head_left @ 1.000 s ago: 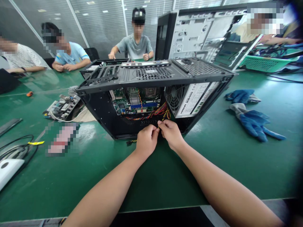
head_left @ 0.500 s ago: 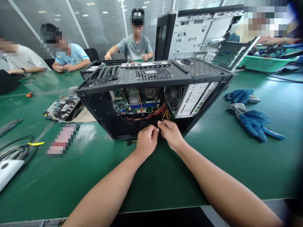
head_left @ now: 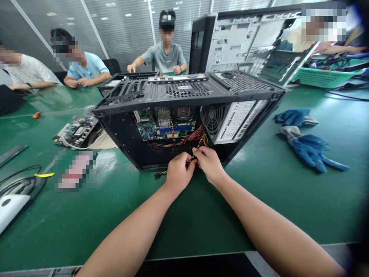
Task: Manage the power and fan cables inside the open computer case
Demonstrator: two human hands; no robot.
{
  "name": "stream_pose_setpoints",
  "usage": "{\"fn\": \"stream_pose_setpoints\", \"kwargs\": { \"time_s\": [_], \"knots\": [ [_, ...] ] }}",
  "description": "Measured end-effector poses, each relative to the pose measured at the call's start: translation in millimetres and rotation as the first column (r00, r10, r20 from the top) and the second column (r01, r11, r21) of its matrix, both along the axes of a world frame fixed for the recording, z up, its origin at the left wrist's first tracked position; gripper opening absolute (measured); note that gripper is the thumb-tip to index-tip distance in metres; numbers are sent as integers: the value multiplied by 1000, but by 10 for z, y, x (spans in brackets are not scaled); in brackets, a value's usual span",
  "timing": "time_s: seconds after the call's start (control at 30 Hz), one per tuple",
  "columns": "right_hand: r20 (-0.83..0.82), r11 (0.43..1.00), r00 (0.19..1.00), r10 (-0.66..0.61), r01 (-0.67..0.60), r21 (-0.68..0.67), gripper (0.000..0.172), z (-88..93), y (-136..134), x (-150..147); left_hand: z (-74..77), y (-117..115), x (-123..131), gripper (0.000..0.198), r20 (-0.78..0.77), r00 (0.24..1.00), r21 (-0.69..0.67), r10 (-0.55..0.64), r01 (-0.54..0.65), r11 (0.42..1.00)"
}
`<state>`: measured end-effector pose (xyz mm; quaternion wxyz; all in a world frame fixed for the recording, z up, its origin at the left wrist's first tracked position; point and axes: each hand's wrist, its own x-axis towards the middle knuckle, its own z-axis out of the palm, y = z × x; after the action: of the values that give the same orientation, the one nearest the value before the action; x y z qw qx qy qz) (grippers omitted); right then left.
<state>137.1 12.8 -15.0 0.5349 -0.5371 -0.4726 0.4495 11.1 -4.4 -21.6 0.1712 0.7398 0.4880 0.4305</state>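
Note:
An open black computer case (head_left: 184, 98) lies on the green table, its open side facing me. Inside are a green motherboard (head_left: 148, 130), red and black wires (head_left: 190, 137) and a power supply (head_left: 230, 122) with a fan grille. At the case's lower front edge, my left hand (head_left: 181, 172) pinches a yellow and black cable (head_left: 190, 158). My right hand (head_left: 210, 164) grips the same cable close beside it, fingertips nearly touching. A black connector (head_left: 158, 175) sticks out to the left of my left hand.
Blue gloves (head_left: 311, 148) lie at the right, behind them a green basket (head_left: 323, 77) of cables. Another case (head_left: 230, 42) stands at the back. A circuit board (head_left: 76, 130), a blurred-out flat object (head_left: 76, 169) and a white device (head_left: 11, 209) are on the left. Several people sit around.
My left thumb and fingers have shifted slightly along the cable, and more of the cable shows between my hands. The black connector at the left shows more clearly.

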Motion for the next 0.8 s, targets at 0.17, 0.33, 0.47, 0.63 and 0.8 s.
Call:
{"fn": "stream_pose_setpoints", "kwargs": {
  "time_s": [0.17,0.33,0.47,0.63,0.8],
  "knots": [
    [5,1000,1000,8,-8,10,36,-21,14,5,14,5,2,13,-12,1000,-20,-7,7,1000],
    [8,999,999,31,-32,13,37,-18,21,12,37,7,6,16,-23,1000,-59,-11,10,998],
    [-5,999,999,44,-44,6,39,-10,16,13,41,13,11,16,-21,1000,-69,-14,12,998],
    [-28,999,998,49,-49,-3,40,-7,8,9,50,16,5,16,-27,999,-85,-27,24,996],
    [-29,999,999,43,-43,0,39,-17,8,9,42,13,-6,16,-9,999,-74,-44,43,996]
  ]
}}
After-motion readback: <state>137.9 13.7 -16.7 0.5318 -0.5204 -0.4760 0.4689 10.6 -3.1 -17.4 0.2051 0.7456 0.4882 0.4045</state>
